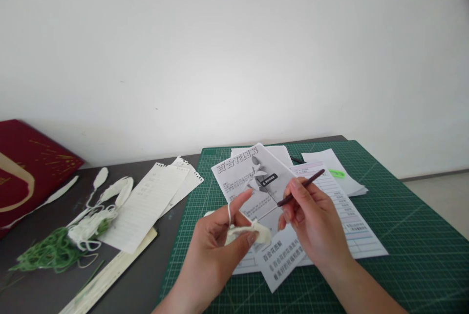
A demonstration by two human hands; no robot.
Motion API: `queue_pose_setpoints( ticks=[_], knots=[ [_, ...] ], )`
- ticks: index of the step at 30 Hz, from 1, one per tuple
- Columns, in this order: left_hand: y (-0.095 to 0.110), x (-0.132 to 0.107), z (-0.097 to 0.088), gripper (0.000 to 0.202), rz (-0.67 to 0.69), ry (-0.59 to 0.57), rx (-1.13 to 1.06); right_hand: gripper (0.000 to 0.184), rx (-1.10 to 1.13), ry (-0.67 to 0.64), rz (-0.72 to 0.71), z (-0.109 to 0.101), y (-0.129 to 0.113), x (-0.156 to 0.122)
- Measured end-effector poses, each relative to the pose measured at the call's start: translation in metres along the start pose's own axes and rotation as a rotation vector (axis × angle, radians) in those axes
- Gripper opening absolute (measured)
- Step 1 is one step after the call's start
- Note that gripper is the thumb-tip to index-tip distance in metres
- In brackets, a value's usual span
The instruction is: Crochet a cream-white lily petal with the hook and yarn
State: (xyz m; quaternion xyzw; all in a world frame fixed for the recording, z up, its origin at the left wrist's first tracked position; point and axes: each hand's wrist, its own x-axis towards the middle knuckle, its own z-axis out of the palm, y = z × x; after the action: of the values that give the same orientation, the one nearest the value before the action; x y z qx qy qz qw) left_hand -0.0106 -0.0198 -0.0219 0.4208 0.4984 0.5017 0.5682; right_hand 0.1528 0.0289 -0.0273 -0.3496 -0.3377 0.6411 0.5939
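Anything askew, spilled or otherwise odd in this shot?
Mainly at left: green yarn and white yarn lie in loose, touching tangles, not wound up. The papers on the green cutting mat overlap at mismatched angles. No spill visible.

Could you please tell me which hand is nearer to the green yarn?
The left hand. It is to the right of the green yarn in the view, pinching a white piece; the right hand is farther right, holding a dark-handled tool.
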Motion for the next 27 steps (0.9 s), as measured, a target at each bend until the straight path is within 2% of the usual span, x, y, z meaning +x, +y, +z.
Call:
queue_pose_setpoints(
  ticks=[7,14,19,27],
  knots=[
    [0.0027,0.0001,0.0024,0.023,0.078,-0.019,0.107,0.031,-0.011,0.043,0.029,-0.0016,0.0012,0.0029],
    [0.0044,0.0008,0.0051,0.017,-0.039,-0.061,-0.020,0.034,0.061,0.038,0.136,0.0012,0.0045,0.0067],
    [0.0053,0.0014,0.0059,0.010,-0.118,-0.070,-0.073,0.032,0.038,0.033,0.075,-0.0001,0.0040,0.0046],
    [0.0044,-0.0002,0.0062,0.007,0.061,0.014,0.241,0.032,-0.088,0.018,-0.023,-0.0049,0.0019,0.0004]
  ],
)
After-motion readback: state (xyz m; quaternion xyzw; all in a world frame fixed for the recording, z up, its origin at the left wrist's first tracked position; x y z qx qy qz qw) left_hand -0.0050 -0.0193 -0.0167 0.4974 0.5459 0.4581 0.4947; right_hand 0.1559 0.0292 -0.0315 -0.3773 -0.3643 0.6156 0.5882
